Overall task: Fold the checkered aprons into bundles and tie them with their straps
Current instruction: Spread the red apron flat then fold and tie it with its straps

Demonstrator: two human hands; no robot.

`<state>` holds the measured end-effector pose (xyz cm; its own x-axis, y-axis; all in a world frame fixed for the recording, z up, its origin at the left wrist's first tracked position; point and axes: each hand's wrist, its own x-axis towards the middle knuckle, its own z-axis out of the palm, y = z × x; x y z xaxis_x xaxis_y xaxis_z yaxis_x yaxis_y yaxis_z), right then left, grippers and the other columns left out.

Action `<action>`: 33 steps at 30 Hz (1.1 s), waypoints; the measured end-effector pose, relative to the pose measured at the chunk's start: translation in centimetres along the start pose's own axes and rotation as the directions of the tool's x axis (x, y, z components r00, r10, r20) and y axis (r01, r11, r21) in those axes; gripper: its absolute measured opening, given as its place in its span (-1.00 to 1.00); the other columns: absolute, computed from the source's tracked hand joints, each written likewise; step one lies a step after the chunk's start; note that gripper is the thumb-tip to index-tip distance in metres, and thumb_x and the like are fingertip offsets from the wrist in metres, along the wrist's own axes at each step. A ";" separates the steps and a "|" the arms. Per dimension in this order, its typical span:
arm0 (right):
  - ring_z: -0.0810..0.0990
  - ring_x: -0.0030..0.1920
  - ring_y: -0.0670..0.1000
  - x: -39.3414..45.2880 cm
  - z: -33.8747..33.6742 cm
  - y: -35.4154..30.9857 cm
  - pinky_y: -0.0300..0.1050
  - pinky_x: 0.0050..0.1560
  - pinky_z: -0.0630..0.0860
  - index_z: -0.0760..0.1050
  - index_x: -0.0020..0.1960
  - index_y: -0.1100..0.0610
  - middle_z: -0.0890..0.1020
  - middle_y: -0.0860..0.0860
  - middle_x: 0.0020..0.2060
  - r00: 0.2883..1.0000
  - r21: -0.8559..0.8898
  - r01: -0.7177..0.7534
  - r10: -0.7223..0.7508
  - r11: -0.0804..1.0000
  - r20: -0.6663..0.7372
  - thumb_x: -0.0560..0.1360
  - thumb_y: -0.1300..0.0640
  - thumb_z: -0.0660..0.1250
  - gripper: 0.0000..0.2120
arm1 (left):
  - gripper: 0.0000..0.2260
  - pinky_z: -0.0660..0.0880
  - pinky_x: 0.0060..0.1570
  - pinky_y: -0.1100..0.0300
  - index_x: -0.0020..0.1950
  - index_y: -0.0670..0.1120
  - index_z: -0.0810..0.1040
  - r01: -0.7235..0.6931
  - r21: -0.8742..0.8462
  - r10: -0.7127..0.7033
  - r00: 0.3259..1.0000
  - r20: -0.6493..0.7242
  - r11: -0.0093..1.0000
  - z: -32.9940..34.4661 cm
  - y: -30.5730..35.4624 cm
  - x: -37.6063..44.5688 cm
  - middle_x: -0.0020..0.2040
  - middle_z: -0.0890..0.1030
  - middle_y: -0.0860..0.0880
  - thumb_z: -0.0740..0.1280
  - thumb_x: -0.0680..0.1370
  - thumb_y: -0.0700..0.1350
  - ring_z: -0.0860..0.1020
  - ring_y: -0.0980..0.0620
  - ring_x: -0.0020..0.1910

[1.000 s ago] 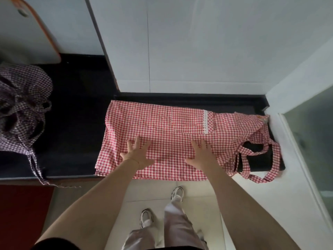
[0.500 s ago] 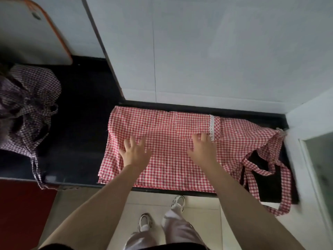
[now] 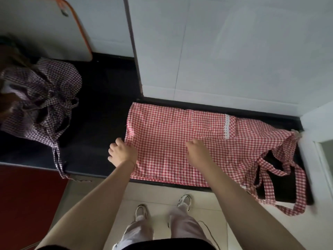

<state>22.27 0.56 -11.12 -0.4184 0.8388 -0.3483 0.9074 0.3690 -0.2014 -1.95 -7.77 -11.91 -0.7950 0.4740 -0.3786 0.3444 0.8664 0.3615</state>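
A red checkered apron (image 3: 162,127) lies folded into a long strip on the black counter (image 3: 100,109), its lace-trimmed pocket (image 3: 227,126) toward the right. Its straps (image 3: 270,171) trail in loops off the right end and over the counter's front edge. My left hand (image 3: 122,153) grips the apron's left edge with curled fingers. My right hand (image 3: 197,152) is curled on the middle of the cloth and seems to pinch it. A purple checkered apron (image 3: 41,100) sits crumpled at the far left, one strap hanging over the edge.
A white board with an orange rim (image 3: 45,27) leans against the wall behind the purple apron. A white tiled pillar (image 3: 216,51) stands right behind the red apron. A white ledge (image 3: 317,127) closes off the right end. My shoes (image 3: 183,201) are on the pale floor below.
Both hands lay flat with spread fingers on the cloth; now their fingers are curled. My left hand has slid left to the apron's edge. The view has shifted right.
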 end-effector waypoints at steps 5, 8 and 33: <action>0.47 0.23 0.09 -2.7 2.1 -5.9 -0.01 0.18 0.51 0.48 0.25 0.15 0.48 0.08 0.21 0.996 0.056 0.018 -0.023 0.998 0.091 0.55 0.11 0.32 -0.71 | -0.66 0.32 0.29 -0.10 0.19 -0.12 0.50 0.081 0.047 -0.089 0.974 0.209 0.996 -1.2 -4.8 2.9 0.07 0.61 -0.11 0.29 0.50 0.04 0.55 -0.17 0.12; 0.33 0.40 0.15 -4.2 3.1 -7.7 0.13 0.35 0.43 0.30 0.44 0.10 0.33 0.13 0.39 0.979 0.044 -0.068 0.059 0.997 0.196 0.48 -0.06 0.45 -0.38 | -0.70 0.56 -0.03 0.00 0.02 -0.19 0.60 0.026 0.014 -0.029 0.941 0.336 1.000 -1.5 -6.2 2.9 -0.16 0.63 -0.10 0.31 0.50 0.03 0.60 -0.13 -0.15; -0.10 0.60 0.19 -5.2 6.2 -8.4 0.32 0.52 0.09 0.01 0.58 -0.03 -0.08 0.10 0.60 0.949 0.106 -0.217 0.184 0.971 0.255 0.46 -0.12 0.40 -0.15 | -0.85 0.48 -0.26 0.07 0.06 -0.13 0.48 -0.245 0.128 0.210 0.948 0.237 0.961 -1.8 -7.9 1.6 -0.05 0.59 -0.08 0.34 0.52 -0.15 0.59 -0.10 -0.08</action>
<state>16.60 -9.39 -13.32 -0.2406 0.7622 -0.6010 0.9669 0.1341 -0.2170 -6.89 -14.09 -13.80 -0.5631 0.6689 -0.4853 0.5898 0.7366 0.3310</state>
